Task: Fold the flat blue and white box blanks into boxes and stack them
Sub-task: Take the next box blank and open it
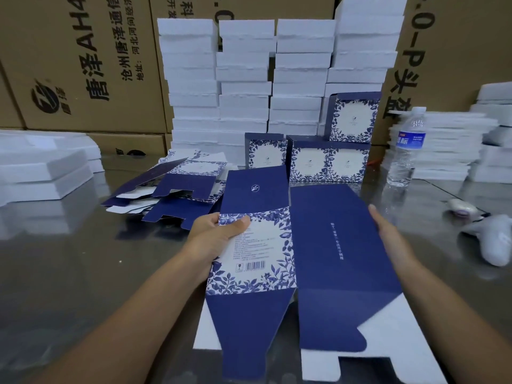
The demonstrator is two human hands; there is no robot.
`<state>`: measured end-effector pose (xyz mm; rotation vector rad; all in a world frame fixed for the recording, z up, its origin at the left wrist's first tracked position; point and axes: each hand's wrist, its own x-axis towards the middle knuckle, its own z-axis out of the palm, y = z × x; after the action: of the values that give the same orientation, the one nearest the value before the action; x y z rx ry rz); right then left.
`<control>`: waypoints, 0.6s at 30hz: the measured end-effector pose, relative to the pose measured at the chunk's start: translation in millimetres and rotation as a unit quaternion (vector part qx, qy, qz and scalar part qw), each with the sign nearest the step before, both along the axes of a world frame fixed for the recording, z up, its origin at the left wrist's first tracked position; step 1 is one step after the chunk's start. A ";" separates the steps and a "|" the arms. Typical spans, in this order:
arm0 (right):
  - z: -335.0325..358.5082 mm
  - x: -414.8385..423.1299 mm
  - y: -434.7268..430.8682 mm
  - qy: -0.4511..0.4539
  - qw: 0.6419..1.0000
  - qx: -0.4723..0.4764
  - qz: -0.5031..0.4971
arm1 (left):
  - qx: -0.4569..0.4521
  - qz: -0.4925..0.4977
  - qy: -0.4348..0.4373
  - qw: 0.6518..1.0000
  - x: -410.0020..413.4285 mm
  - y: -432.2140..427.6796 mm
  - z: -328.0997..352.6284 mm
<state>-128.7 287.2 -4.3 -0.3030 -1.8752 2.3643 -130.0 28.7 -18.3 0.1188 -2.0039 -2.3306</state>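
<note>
I hold one flat blue and white box blank point(327, 245) above the table in front of me. My left hand point(219, 231) grips its left edge, thumb lying on the white floral panel with the barcode. My right hand point(388, 228) holds the right edge of the plain dark blue panel, fingers behind it. A loose pile of flat blanks point(171, 189) lies to the left on the table. Folded boxes point(318, 162) stand in a row behind, with one more folded box point(353, 117) stacked on top at the right.
Tall stacks of white foam trays point(249, 79) rise behind the boxes, with more at left point(41, 167) and right point(443, 145). A water bottle point(406, 148) stands right. A white handheld device point(493, 239) lies on the glossy table point(69, 259). Brown cartons point(83, 65) form the back wall.
</note>
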 end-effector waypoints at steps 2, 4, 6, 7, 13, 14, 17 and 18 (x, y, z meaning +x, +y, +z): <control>-1.5 -1.1 -2.6 0.010 0.996 -0.084 0.010 | 0.011 0.012 -0.007 1.000 -0.7 0.0 -1.2; -5.4 -0.5 -1.8 0.019 0.999 -0.037 0.026 | 0.010 0.016 -0.006 1.000 1.4 0.4 -0.1; -8.6 2.7 -0.6 0.023 0.999 -0.002 0.029 | 0.015 0.010 0.001 1.000 2.0 0.1 1.9; -11.0 1.8 1.4 0.025 0.999 0.006 0.031 | 0.015 0.010 0.004 1.000 2.3 0.4 3.8; -15.8 -1.4 6.6 0.063 0.995 0.072 -0.031 | -0.056 0.089 -0.010 0.994 2.2 5.4 11.1; -16.4 -1.8 5.8 0.065 0.994 0.085 -0.036 | -0.066 0.090 -0.007 0.994 1.8 4.9 10.0; -15.6 -0.2 2.0 0.063 0.993 0.091 -0.030 | -0.089 0.113 0.004 0.990 -1.7 2.2 6.6; -15.2 0.2 1.3 0.064 0.993 0.096 -0.027 | -0.089 0.121 0.007 0.989 -2.2 1.7 6.5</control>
<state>-128.5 288.5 -19.5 -0.1770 -1.9877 2.0956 -132.1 30.4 -11.8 0.3150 -2.0485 -1.9938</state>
